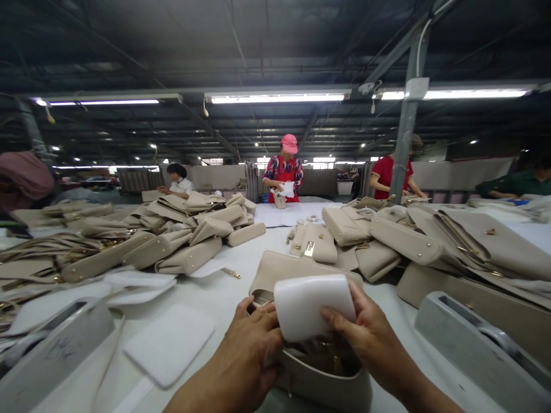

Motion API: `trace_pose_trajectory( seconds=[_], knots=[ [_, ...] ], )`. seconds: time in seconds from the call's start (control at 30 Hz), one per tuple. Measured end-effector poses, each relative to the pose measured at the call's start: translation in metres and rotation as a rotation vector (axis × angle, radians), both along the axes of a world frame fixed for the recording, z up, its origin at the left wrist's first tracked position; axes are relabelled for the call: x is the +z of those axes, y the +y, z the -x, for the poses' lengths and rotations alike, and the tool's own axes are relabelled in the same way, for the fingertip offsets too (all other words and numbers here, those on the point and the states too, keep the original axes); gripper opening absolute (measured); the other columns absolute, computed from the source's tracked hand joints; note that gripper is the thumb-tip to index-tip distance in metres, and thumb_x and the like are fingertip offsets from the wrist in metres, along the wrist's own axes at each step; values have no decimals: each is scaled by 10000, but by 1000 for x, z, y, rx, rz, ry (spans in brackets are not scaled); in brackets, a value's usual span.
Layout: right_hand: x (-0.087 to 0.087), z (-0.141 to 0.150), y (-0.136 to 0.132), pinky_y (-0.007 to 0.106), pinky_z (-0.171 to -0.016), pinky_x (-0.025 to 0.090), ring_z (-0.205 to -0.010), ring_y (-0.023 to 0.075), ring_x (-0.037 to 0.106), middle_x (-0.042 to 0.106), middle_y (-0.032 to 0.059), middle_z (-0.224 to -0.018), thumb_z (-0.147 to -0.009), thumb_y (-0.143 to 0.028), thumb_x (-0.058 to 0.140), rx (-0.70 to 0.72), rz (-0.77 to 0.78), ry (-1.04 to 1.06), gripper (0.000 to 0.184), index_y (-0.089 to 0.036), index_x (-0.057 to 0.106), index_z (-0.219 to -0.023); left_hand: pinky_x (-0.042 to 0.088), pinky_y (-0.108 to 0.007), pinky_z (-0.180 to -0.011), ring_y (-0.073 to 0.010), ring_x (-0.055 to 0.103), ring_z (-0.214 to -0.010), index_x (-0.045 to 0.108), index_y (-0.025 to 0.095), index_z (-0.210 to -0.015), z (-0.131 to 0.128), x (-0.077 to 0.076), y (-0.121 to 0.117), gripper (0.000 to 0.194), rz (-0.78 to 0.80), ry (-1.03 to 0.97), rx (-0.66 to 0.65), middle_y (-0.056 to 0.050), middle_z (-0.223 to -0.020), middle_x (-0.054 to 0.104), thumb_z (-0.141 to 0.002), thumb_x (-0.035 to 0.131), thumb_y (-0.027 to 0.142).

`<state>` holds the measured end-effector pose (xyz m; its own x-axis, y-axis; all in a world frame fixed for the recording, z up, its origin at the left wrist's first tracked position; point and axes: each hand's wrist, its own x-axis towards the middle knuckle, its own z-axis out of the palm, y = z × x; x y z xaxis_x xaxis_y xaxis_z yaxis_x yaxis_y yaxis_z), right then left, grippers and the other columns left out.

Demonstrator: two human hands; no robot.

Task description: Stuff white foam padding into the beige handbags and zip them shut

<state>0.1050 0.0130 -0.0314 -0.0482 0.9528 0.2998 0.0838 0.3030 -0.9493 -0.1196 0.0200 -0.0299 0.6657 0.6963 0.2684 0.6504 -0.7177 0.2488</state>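
Note:
A beige handbag (325, 385) stands open in front of me with its flap (269, 269) folded back away from me. My right hand (365, 324) grips a folded white foam sheet (314, 307), thumb on the near face, just above the bag's mouth. At the left side of the opening, my left hand (253, 344) holds the bag's edge, its fingers curled over the rim beside the sheet. Gold-coloured metal shows inside the dark opening. Part of the bag's interior is hidden by the sheet and my hands.
Beige bags are heaped at left (189, 255) and right (404, 238). A loose white sheet (170, 344) lies on the white table (232, 246). Grey holders stand left (55, 355) and right (477, 350). A person in a pink cap (284, 178) works opposite; other people are farther off.

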Motion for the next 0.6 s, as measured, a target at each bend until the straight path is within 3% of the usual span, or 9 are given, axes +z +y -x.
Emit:
trace_pose_trajectory(
  seconds=[0.17, 0.4, 0.5, 0.6],
  knots=[
    [9, 2, 4, 278, -647, 460, -765, 182, 576, 618, 38, -885, -798, -378, 598, -15, -6, -308, 324, -176, 497, -1030, -4, -589, -1092, -278, 363, -1307, 607, 327, -1021, 6, 2, -6, 414, -13, 1, 5, -1, -1318, 526, -657, 640, 133],
    [28, 7, -4, 279, -586, 339, -684, 201, 573, 637, 43, -760, -734, -269, 569, -149, -68, -1015, 256, -179, 481, -957, -21, -577, -1106, -233, 454, -1210, 585, 242, -801, 13, 4, -7, 155, 20, -43, -9, 2, -1091, 618, -692, 618, 137],
    [47, 9, -13, 285, -570, 293, -679, 210, 583, 657, 63, -778, -737, -236, 550, -93, -127, -1231, 233, -186, 510, -961, -50, -574, -1103, -232, 439, -1225, 569, 233, -791, 13, -2, -5, 133, -2, -56, -20, -1, -1079, 619, -699, 630, 157],
    [70, 12, -17, 279, -564, 285, -702, 211, 602, 665, 58, -788, -702, -216, 582, 54, -131, -1326, 240, -201, 544, -938, -63, -550, -1108, -228, 425, -1247, 587, 268, -909, 15, -8, -2, 205, -28, -80, -50, -8, -1140, 611, -722, 636, 201]
  ],
)
